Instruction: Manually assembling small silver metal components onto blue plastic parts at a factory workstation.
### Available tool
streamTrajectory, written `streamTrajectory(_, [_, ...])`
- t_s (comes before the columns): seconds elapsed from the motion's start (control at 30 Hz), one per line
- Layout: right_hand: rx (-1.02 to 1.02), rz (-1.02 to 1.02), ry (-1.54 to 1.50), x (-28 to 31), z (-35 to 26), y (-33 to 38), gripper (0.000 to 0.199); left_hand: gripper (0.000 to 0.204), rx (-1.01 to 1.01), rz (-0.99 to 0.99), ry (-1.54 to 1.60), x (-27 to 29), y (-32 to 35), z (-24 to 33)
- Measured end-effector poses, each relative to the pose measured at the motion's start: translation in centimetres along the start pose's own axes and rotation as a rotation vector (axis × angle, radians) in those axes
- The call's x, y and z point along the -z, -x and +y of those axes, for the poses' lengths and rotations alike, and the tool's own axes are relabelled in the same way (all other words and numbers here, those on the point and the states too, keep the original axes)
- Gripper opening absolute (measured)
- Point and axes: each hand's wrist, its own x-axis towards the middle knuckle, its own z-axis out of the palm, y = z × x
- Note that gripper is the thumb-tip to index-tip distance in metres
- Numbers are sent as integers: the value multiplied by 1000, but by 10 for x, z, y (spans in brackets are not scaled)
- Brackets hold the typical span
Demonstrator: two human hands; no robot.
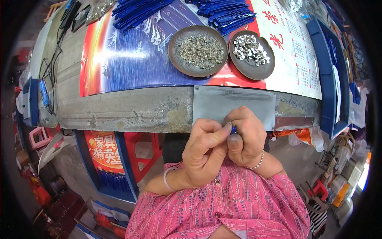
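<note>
My two hands meet in front of my chest, just off the table's near edge. A small bit of a blue piece (pixel 234 130) shows between the fingertips; the rest of it is hidden. My right hand (pixel 248 137) is closed round the piece, thumb and bent fingers pressing on it. Beside it, my left hand (pixel 207 147) pinches with thumb and forefinger against the same spot; what lies in that pinch is too small to make out. Beyond them sit a round brown dish (pixel 175 59) of small metal pins and another brown dish (pixel 260 73) of small silvery discs.
Bundles of long blue pieces (pixel 137 14) and more blue pieces (pixel 229 16) lie at the table's far side on a printed poster (pixel 127 67). A grey plate (pixel 234 103) is fixed at the near edge. Blue bins (pixel 326 79) stand right and lower left, near a red stool (pixel 145 153).
</note>
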Motion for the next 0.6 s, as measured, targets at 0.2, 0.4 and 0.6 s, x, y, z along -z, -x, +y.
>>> streamTrajectory(0.2, [-29,-80,-133,2,11,4,27,27,41,-6,31,-2,0,-4])
streamTrajectory(0.4, [1,-37,-147,8,15,7,29,26,8,-112,31,-4,-1,0])
streamTrajectory(0.6, [-128,-214,-87,14,11,4,25,27,38,-50,14,-1,-2,-1])
